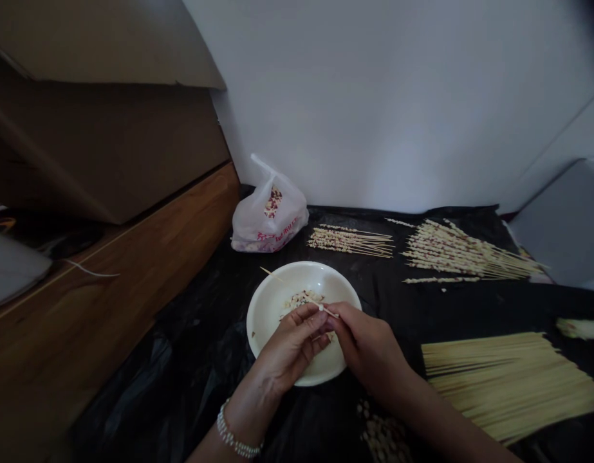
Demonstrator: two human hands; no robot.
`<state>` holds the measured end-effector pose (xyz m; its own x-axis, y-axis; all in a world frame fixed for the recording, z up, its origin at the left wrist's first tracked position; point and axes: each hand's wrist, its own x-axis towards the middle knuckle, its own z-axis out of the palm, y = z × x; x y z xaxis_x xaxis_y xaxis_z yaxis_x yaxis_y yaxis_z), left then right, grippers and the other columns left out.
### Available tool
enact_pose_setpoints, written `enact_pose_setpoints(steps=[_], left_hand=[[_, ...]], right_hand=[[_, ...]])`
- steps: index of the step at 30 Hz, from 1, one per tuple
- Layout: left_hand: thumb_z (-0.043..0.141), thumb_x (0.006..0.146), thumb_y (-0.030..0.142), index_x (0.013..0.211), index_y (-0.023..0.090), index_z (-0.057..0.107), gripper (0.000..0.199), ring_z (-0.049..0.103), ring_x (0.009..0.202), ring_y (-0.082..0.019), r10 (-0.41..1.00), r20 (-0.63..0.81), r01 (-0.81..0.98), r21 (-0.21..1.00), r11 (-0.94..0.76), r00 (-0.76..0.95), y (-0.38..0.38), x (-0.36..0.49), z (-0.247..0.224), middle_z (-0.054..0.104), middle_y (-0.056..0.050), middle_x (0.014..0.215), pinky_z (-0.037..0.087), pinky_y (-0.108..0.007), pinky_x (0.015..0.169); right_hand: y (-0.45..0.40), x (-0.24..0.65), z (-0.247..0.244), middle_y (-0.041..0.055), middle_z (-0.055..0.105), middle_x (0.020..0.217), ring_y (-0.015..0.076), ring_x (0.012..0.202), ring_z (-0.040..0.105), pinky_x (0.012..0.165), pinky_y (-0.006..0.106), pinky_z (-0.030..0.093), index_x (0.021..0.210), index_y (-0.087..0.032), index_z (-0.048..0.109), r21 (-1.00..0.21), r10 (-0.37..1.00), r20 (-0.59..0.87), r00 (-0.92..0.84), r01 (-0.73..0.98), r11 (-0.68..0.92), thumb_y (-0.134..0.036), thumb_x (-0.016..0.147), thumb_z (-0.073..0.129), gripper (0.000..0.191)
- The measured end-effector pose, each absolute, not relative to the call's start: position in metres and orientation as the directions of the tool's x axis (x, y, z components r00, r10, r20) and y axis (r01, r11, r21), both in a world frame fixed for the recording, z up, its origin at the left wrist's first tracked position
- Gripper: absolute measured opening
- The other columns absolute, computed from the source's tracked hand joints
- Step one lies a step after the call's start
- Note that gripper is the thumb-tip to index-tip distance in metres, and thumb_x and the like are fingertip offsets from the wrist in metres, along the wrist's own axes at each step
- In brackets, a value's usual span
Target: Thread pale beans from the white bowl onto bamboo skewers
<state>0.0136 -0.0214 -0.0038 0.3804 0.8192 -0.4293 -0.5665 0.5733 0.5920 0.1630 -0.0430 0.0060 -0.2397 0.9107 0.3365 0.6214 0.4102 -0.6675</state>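
Over a white bowl (260, 315), my left hand (293, 341) and my right hand (369, 344) meet at the fingertips. A thin wooden skewer (332, 313) runs between them, its end in my right fingers. One small white piece (321, 308) is on the skewer at my left thumb and index finger, which are pinched together. Small pale and dark red pieces (299, 299) lie in the bowl, partly hidden by my hands. Another stick (270, 274) leans over the bowl's far left rim.
Behind the bowl stands a white plastic bag (272, 218). Threaded skewers lie in a small group (349, 240) and a larger one (451, 251). Bare sticks (509, 379) are at right, loose pieces (383, 434) near my right forearm. A cardboard box (108, 128) is at left.
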Motion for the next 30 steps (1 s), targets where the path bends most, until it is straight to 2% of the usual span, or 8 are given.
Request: enact_pose_setpoints(steps=[3,6,9,12,17,20,23,30], left_hand=[[0.074,0.074,0.006,0.089,0.013,0.068,0.017,0.066,0.067,-0.009,0.812,-0.430,-0.606,0.542,0.582,0.395,-0.019,0.013,-0.003,0.069,-0.004,0.081,0.053,-0.017,0.064],[0.064,0.082,0.002,0.091,0.010,0.068,0.014,0.065,0.067,-0.007,0.807,-0.465,-0.688,0.450,0.569,0.364,-0.011,0.009,0.001,0.067,-0.005,0.079,0.052,-0.013,0.060],[0.051,0.091,0.004,0.094,0.009,0.068,0.018,0.064,0.065,-0.007,0.830,-0.505,-0.778,0.414,0.472,0.235,-0.001,-0.001,0.008,0.065,-0.005,0.076,0.051,-0.011,0.055],[0.050,0.091,0.004,0.091,0.009,0.068,0.018,0.059,0.056,-0.005,0.861,-0.494,-0.817,0.441,0.371,0.123,0.004,-0.009,0.013,0.063,-0.003,0.073,0.047,-0.009,0.046],[0.048,0.087,-0.005,0.093,0.007,0.068,0.024,0.064,0.060,-0.006,0.857,-0.509,-0.801,0.480,0.357,0.076,0.005,-0.010,0.015,0.068,-0.006,0.078,0.052,-0.009,0.053],[0.047,0.086,-0.007,0.097,0.007,0.068,0.028,0.071,0.074,-0.010,0.868,-0.495,-0.786,0.523,0.329,0.033,0.005,-0.009,0.012,0.072,-0.010,0.089,0.058,-0.012,0.065],[0.048,0.087,-0.005,0.096,0.008,0.068,0.025,0.072,0.074,-0.010,0.884,-0.468,-0.781,0.545,0.305,0.019,0.006,-0.010,0.010,0.074,-0.009,0.088,0.058,-0.012,0.065],[0.055,0.085,-0.003,0.094,0.007,0.069,0.019,0.073,0.075,-0.012,0.905,-0.424,-0.729,0.628,0.272,-0.027,0.006,-0.009,0.012,0.075,-0.011,0.088,0.058,-0.014,0.068]], right_hand=[[-0.043,0.163,0.004,0.0127,0.074,0.102,0.0242,0.093,0.069,0.079,0.035,0.051,0.114,-0.015,0.065,-0.661,0.876,0.410,-0.255,0.579,0.478,-0.016,0.095,0.042,0.030],[-0.041,0.168,0.012,0.0087,0.074,0.087,0.0213,0.081,0.068,0.075,0.032,0.050,0.109,-0.016,0.068,-0.755,0.900,0.377,-0.217,0.492,0.435,-0.020,0.096,0.045,0.027],[-0.039,0.175,0.025,-0.0003,0.064,0.063,0.0134,0.047,0.055,0.052,0.026,0.043,0.100,-0.017,0.069,-0.925,0.979,0.161,-0.127,0.325,0.194,-0.033,0.098,0.045,0.028],[-0.040,0.179,0.034,-0.0019,0.062,0.058,0.0108,0.046,0.049,0.048,0.023,0.036,0.094,-0.017,0.068,-0.989,0.979,-0.014,-0.204,0.150,0.017,-0.040,0.099,0.045,0.032],[-0.046,0.170,0.037,-0.0076,0.048,0.043,0.0076,0.043,0.037,0.047,0.020,0.029,0.092,-0.016,0.069,-0.986,0.907,-0.164,-0.388,0.057,-0.154,-0.043,0.098,0.050,0.033],[-0.050,0.166,0.037,-0.0069,0.053,0.050,0.0057,0.039,0.034,0.040,0.018,0.023,0.102,-0.017,0.067,-0.968,0.860,-0.225,-0.458,0.000,-0.252,-0.045,0.096,0.052,0.032],[-0.053,0.163,0.035,-0.0066,0.058,0.052,0.0046,0.033,0.032,0.034,0.017,0.020,0.107,-0.018,0.063,-0.934,0.793,-0.283,-0.540,-0.032,-0.355,-0.045,0.094,0.054,0.032],[-0.058,0.151,0.023,-0.0082,0.059,0.048,0.0037,0.027,0.032,0.028,0.015,0.018,0.099,-0.018,0.057,-0.864,0.656,-0.307,-0.689,-0.087,-0.496,-0.045,0.095,0.052,0.027]])
